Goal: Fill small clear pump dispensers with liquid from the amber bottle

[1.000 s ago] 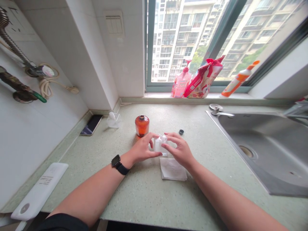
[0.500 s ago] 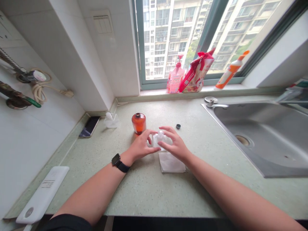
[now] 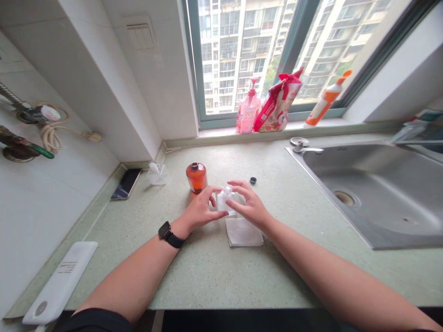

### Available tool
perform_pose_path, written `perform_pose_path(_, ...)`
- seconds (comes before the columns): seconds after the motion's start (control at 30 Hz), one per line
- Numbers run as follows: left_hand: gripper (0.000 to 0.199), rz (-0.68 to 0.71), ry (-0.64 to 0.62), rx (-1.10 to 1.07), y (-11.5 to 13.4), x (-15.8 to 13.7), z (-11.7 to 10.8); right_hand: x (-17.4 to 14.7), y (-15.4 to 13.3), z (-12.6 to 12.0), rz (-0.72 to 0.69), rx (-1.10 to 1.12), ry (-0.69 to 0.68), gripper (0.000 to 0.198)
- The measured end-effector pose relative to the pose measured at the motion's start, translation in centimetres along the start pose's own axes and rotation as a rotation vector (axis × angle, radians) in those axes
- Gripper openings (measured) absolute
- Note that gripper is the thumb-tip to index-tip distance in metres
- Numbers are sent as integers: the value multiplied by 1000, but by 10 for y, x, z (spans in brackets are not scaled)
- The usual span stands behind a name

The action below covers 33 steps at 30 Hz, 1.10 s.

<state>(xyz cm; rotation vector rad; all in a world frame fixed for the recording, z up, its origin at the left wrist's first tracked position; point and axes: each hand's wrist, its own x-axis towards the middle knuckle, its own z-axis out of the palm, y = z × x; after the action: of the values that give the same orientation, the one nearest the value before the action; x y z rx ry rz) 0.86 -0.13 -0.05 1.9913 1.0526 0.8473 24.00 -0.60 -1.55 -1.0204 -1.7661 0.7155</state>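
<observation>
Between my hands, low over the counter, is a small clear container (image 3: 221,204) with a pale translucent knob (image 3: 227,190) on top. My left hand (image 3: 202,207) curls its thumb and fingers around the container's left side. My right hand (image 3: 249,203) has thumb and forefinger around the knob from the right, the fingers partly covering the container. A stack of white tissues (image 3: 244,232) lies just in front of it. The amber bottle (image 3: 196,176), uncapped, stands beyond my left hand. Its likely black cap (image 3: 253,180) lies behind my right hand.
On the left are a phone (image 3: 126,184), a crumpled clear piece (image 3: 156,174) and a long white device (image 3: 62,281). A steel sink (image 3: 363,240) is set in at the right. A pink pump bottle (image 3: 248,113), a red bag (image 3: 278,106) and an orange-white bottle (image 3: 325,102) line the windowsill.
The view has shifted slightly, so everything sits a little further left. Both hands keep nearly the same pose around the clear container.
</observation>
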Motion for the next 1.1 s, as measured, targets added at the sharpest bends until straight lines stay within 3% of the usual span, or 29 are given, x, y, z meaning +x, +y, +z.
perform_pose_path(0.1,69,18,-7,-21,-2,1,1,4,-1,8,7,3,-35,36)
perform_pose_path(0.27,70,10,10,3,-3,0,2,3,5,-3,37,13,62,47)
perform_pose_path(0.43,70,-6,8,20,-1,-1,2,-2,6,-14,14,22,30,30)
perform_pose_path(0.63,68,10,6,-9,0,0,2,5,-1,3,-29,5,-45,37)
perform_pose_path(0.8,70,2,12,-1,-1,-1,2,6,4,-3,4,-6,41,35)
perform_pose_path(0.93,68,-2,7,4,-1,-1,2,3,4,-7,-50,-22,12,22)
perform_pose_path(1.1,68,-1,5,-2,-1,0,2,7,-3,-2,-79,-21,33,26)
